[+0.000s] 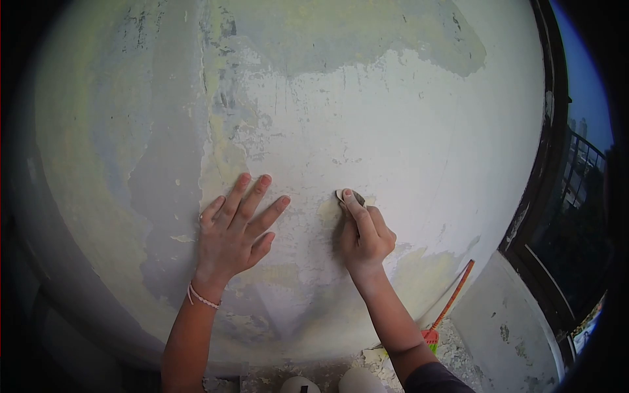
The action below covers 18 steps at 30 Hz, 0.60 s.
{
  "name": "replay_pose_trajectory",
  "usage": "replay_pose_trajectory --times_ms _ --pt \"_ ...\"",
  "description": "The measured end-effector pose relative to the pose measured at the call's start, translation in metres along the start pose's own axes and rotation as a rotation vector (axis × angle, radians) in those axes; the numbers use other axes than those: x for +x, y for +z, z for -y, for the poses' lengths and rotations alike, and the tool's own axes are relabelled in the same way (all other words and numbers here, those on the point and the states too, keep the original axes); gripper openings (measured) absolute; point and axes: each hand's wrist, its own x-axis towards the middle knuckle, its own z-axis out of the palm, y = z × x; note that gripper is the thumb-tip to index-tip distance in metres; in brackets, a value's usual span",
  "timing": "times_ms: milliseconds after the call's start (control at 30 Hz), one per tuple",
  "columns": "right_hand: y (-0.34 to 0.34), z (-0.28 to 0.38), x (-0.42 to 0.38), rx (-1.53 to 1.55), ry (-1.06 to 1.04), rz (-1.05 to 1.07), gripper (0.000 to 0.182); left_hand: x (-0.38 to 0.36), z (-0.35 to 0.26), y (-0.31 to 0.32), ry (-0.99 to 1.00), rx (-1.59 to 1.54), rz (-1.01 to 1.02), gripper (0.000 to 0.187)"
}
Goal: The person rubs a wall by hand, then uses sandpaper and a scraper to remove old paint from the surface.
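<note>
A wall (pixel 445 150) with patchy, peeling paint fills most of the view, with white, grey and yellowish-green areas. My left hand (pixel 237 226) lies against it with fingers spread, holding nothing; a pale braided bracelet (pixel 204 300) circles that wrist. To its right, my right hand (pixel 368 236) is closed on a small flat piece with a dark edge (pixel 339 195), pinched under the thumb close to the wall. Most of this piece is hidden by the fingers, so its exact kind cannot be made out. Flaked paint surrounds both hands.
A broom with an orange handle (pixel 453 295) leans at the lower right, its red and green head (pixel 430 337) low down. Paint flakes (pixel 458 347) litter the floor. A dark window frame (pixel 553 131) stands at right. Two white rounded shapes (pixel 362 381) show at the bottom.
</note>
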Motion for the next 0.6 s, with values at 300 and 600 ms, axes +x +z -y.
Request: replay_pose_trajectory --times_ms 300,600 --pt "-0.012 0.003 -0.009 -0.004 0.021 0.047 0.042 0.0 -0.002 -0.001 -0.039 -0.027 0.005 0.064" --pt "-0.001 0.012 -0.01 0.004 -0.061 0.025 0.042 0.0 0.0 -0.002 -0.023 -0.015 -0.002 0.063"
